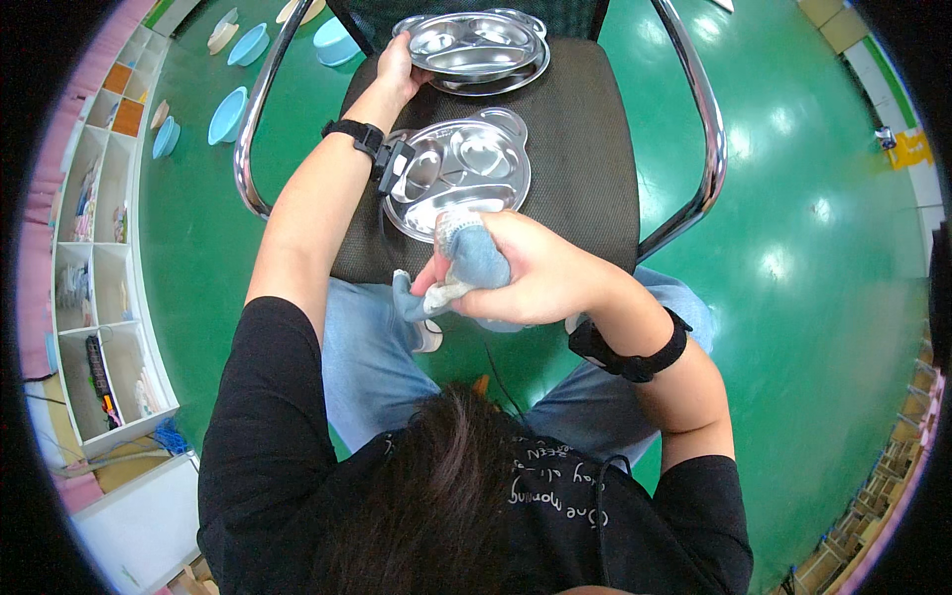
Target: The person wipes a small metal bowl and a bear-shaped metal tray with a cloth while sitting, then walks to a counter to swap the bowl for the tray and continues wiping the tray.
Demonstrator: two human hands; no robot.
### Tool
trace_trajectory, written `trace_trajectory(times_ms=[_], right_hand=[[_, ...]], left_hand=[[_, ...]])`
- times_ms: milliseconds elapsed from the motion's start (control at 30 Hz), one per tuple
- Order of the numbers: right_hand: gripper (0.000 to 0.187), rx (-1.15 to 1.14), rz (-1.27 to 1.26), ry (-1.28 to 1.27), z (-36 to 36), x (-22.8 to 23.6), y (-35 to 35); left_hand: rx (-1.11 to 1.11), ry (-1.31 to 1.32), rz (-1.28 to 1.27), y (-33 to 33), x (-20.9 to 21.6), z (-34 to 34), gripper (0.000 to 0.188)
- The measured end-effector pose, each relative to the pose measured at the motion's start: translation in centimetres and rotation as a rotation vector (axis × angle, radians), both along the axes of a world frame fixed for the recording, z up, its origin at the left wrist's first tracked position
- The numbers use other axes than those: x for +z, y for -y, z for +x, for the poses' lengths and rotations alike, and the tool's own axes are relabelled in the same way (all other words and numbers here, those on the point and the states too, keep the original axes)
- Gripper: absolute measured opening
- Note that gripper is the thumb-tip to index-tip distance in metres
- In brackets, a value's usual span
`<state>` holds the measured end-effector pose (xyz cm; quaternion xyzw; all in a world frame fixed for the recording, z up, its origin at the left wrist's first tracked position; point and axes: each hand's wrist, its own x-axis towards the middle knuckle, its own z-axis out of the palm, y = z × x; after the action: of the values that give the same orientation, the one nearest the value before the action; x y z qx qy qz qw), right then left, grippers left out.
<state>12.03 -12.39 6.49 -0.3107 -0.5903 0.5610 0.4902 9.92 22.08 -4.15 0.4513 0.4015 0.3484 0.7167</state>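
At the far left of the seat, my left hand (397, 69) is closed on the rim of a bear-shaped steel divided plate (476, 63). That plate lies over another steel plate (526, 83), whose edge shows below it. A further steel divided plate (476, 193) with rounded ears rests nearer on the seat, beneath my left wrist. My right hand (540, 263) grips a bunched blue-grey cloth (478, 256) just over the near edge of this plate. One end of the cloth hangs to the left. Whether the cloth touches the plate I cannot tell.
The plates lie on a dark office chair's seat (585, 149), between curved chrome armrests (706, 109). Several light-blue basins (228, 115) stand on the green floor at left. White shelving (99, 248) lines the left side. My knees are close to the seat's front edge.
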Motion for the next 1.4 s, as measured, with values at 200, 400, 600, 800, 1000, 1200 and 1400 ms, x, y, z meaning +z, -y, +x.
trace_trajectory(times_ms=[200,400,600,800,1000,1200,1400], right_hand=[[0.022,0.005,0.023,0.041,-0.2,0.0,0.1],[0.023,-0.039,0.062,0.067,-0.5,-0.2,0.0],[0.025,0.003,-0.001,0.107,-0.1,-0.3,0.1],[0.027,0.056,0.008,0.140,-0.9,0.1,-0.2],[0.028,0.040,0.014,0.177,-0.4,-0.4,0.1],[0.025,-0.023,0.096,0.182,-0.7,-1.1,-0.1],[0.030,0.076,0.030,0.234,-1.0,0.0,-0.2]], left_hand=[[0.017,0.065,-0.004,-0.4,-1.2,0.3,0.039],[0.024,0.018,0.031,0.5,-1.5,1.3,0.040],[0.000,-0.052,0.092,1.3,-1.5,2.0,0.039],[0.081,-0.486,0.581,-3.1,-2.9,-0.9,0.041],[0.065,-0.647,0.533,-1.4,-2.0,-0.6,0.034],[-0.053,-1.046,1.072,-2.2,-2.7,-1.6,0.031],[-0.152,-0.947,0.846,-2.6,-2.9,-3.9,0.032]])
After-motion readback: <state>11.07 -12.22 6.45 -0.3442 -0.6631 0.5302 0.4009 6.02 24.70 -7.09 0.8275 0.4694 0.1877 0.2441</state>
